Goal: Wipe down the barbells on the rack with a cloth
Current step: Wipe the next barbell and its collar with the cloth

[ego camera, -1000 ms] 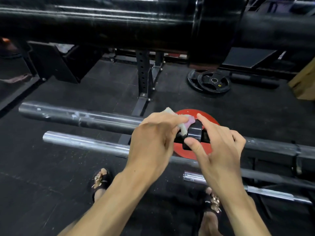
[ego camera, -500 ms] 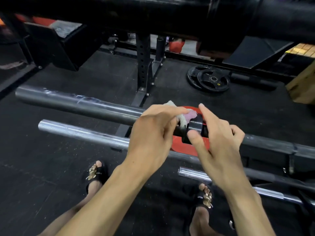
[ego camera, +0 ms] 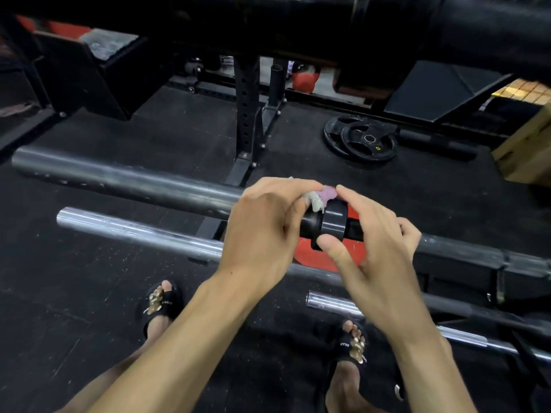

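Left hand (ego camera: 262,231) curled round cloth (ego camera: 320,199), pressing it on top of dark bar (ego camera: 125,181) just beside black collar (ego camera: 332,223). Right hand (ego camera: 378,257) pinches collar, thumb below, forefinger above. Red plate (ego camera: 316,254) behind. Chrome bar (ego camera: 134,231) nearer, parallel.

**Cloth at the collar of the dark barbell**

We see the left hand (ego camera: 262,231) curled over the dark barbell (ego camera: 128,181), pinching a small pale and pink cloth (ego camera: 322,198) against it just left of a black collar (ego camera: 332,222). The right hand (ego camera: 378,260) grips that collar between thumb and forefinger. A red plate (ego camera: 313,254) sits behind the hands. Nearer lies a chrome barbell (ego camera: 134,231); a third bar (ego camera: 334,304) shows at near right. Far right, black weight plates (ego camera: 362,140) lie on the floor (ego camera: 89,278).
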{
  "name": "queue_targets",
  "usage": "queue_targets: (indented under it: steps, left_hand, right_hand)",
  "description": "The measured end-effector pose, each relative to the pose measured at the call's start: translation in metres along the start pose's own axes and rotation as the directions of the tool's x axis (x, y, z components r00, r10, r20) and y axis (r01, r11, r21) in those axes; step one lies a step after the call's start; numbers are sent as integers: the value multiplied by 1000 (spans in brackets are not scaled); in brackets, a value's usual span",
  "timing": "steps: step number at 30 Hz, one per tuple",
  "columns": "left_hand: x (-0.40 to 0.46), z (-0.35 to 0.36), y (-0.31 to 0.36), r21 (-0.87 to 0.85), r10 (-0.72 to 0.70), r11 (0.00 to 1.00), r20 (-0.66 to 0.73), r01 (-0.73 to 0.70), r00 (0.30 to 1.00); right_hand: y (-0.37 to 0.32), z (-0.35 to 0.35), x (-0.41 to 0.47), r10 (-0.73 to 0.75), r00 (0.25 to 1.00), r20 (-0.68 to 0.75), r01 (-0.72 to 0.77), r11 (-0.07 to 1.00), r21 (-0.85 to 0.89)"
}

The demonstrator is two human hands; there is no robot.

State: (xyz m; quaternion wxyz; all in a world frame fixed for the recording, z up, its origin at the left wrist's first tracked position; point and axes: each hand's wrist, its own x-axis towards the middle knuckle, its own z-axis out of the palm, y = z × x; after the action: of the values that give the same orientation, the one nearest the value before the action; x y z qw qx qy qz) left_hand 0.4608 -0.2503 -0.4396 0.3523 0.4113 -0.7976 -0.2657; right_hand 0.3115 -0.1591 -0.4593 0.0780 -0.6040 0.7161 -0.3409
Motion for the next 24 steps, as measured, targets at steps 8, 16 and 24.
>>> queue_targets:
  steps: [8,16,24]
  left_hand:
    - [-6,-1,-4,-19,41,999,-26,-41,999]
    - [-9,0,-2,-22,4,1000,-49,-5,999]
    - [-10,-1,-2,-12,26,1000,-49,-27,998]
  right_hand:
    - [-8,11,12,118,988,-95,-122,992,-36]
    - [-4,11,8,59,992,-116,-62,998,-22]
    - [-6,8,1,-14,996,-83,11,999,-31]
